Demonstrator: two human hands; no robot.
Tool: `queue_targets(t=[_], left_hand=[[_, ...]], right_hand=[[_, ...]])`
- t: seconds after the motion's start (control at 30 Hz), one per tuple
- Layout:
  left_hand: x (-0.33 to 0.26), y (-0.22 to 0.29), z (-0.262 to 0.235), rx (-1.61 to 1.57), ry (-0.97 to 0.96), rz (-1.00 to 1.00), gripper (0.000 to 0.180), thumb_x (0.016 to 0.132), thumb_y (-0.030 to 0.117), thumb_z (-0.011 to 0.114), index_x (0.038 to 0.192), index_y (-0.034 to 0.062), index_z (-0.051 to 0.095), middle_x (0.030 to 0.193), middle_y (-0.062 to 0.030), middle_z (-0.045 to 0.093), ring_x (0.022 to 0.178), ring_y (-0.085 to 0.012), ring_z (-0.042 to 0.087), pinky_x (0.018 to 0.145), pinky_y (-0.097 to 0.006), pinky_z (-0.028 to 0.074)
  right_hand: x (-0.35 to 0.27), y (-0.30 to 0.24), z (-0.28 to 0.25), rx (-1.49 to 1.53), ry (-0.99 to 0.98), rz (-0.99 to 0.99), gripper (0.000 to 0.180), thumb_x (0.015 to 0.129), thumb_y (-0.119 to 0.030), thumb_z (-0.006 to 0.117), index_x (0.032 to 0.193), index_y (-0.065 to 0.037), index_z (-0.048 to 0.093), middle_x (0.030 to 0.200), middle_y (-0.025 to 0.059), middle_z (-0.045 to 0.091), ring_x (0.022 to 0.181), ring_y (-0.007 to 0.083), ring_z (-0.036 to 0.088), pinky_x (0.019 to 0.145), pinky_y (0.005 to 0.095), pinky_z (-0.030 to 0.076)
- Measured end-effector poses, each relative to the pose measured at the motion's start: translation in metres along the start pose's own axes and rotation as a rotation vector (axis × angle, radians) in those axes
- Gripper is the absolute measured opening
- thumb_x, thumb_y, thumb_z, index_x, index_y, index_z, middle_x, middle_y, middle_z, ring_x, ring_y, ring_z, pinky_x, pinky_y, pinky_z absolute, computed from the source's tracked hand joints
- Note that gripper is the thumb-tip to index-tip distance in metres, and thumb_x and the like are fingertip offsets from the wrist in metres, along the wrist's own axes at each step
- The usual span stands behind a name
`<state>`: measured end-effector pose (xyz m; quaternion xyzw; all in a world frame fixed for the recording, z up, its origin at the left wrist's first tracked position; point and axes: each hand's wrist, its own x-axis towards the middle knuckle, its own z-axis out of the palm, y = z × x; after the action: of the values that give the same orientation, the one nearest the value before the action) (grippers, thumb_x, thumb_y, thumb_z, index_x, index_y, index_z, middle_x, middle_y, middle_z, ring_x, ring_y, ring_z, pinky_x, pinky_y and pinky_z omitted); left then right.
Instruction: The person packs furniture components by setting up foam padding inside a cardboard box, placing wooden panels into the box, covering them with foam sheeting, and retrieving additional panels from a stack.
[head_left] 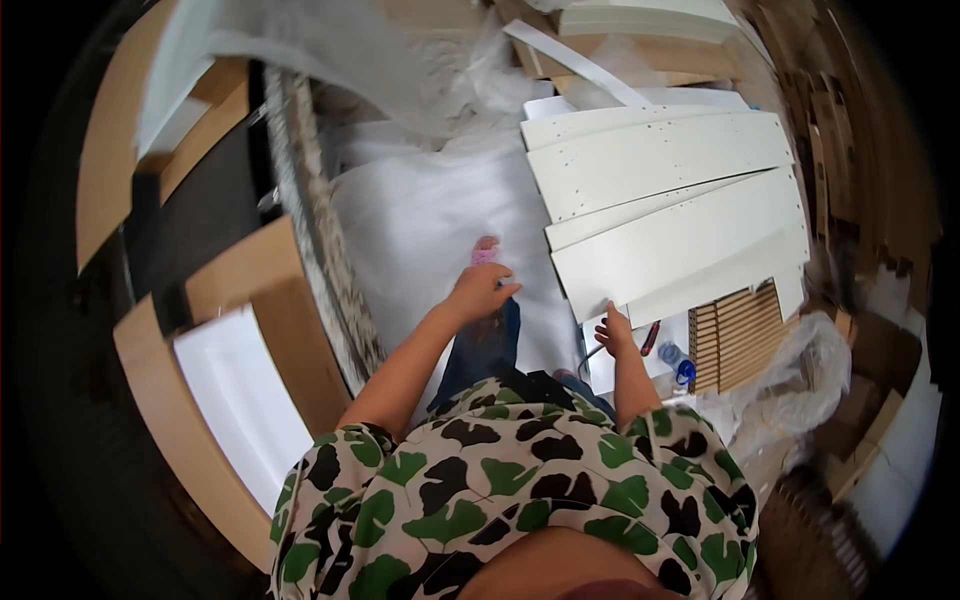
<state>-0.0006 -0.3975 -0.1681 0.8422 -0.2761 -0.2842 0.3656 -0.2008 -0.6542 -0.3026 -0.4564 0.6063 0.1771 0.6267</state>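
The right hand (614, 330) pinches the near corner of a white panel (690, 250); the left hand (480, 290) rests loosely open on white foam sheet (430, 220). Drilled panels lie fanned, unjoined; a screwdriver (650, 338) waits beside, so assembly seems barely begun.

White drilled panels (670, 215) lie fanned flat, overlapping, on the floor.
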Motion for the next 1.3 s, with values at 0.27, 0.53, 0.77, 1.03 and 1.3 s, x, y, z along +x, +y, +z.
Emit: queue_targets(t=[0.27, 0.53, 0.77, 1.03, 1.3], left_hand=[[0.128, -0.075, -0.037, 0.136, -0.344, -0.124, 0.033, 0.081, 0.033, 0.054, 0.095, 0.0047, 0.063, 0.106, -0.0142, 0.06, 0.097, -0.03, 0.057, 0.083, -0.035, 0.044], [0.23, -0.106, 0.008, 0.267, -0.066, 0.004, 0.047, 0.079, 0.029, 0.057, 0.115, -0.0013, 0.049, 0.118, -0.0238, 0.047, 0.108, -0.0367, 0.046, 0.091, -0.04, 0.039], [0.289, -0.095, 0.032, 0.341, 0.151, 0.138, 0.043, 0.079, 0.026, 0.055, 0.113, -0.0009, 0.051, 0.118, -0.0237, 0.048, 0.109, -0.0372, 0.045, 0.092, -0.043, 0.037], [0.322, -0.077, 0.025, 0.099, -0.081, -0.214, 0.057, 0.084, 0.05, 0.039, 0.081, -0.0018, 0.064, 0.088, -0.0279, 0.059, 0.083, -0.0418, 0.055, 0.08, -0.043, 0.043], [0.308, -0.107, 0.037, 0.272, -0.111, -0.089, 0.07, 0.054, 0.049, 0.074, 0.101, -0.0004, 0.057, 0.107, -0.0189, 0.053, 0.104, -0.0321, 0.047, 0.087, -0.039, 0.041]], right_hand=[[0.024, -0.018, 0.034, 0.348, 0.313, 0.116, 0.051, 0.083, -0.05, 0.048, 0.106, -0.004, 0.048, 0.088, 0.0095, 0.051, 0.071, 0.0225, 0.049, 0.056, 0.0351, 0.04], [0.03, -0.033, 0.042, 0.489, 0.675, 0.037, 0.079, 0.081, -0.059, 0.045, 0.114, 0.013, 0.044, 0.112, 0.02, 0.051, 0.099, 0.0289, 0.053, 0.081, 0.0376, 0.046], [-0.025, -0.105, 0.074, 0.639, 0.606, -0.333, 0.065, 0.081, -0.047, 0.057, 0.103, 0.014, 0.05, 0.097, 0.0174, 0.059, 0.088, 0.021, 0.056, 0.074, 0.0312, 0.047], [0.056, -0.142, 0.117, 0.514, 0.401, -0.211, 0.074, 0.072, -0.054, 0.064, 0.089, 0.016, 0.05, 0.08, 0.0172, 0.054, 0.071, 0.0174, 0.048, 0.063, 0.0304, 0.044], [0.064, -0.14, 0.138, 0.432, 0.168, -0.234, 0.035, 0.081, -0.028, 0.061, 0.08, 0.004, 0.05, 0.079, 0.0138, 0.056, 0.064, 0.0201, 0.056, 0.054, 0.032, 0.051]])
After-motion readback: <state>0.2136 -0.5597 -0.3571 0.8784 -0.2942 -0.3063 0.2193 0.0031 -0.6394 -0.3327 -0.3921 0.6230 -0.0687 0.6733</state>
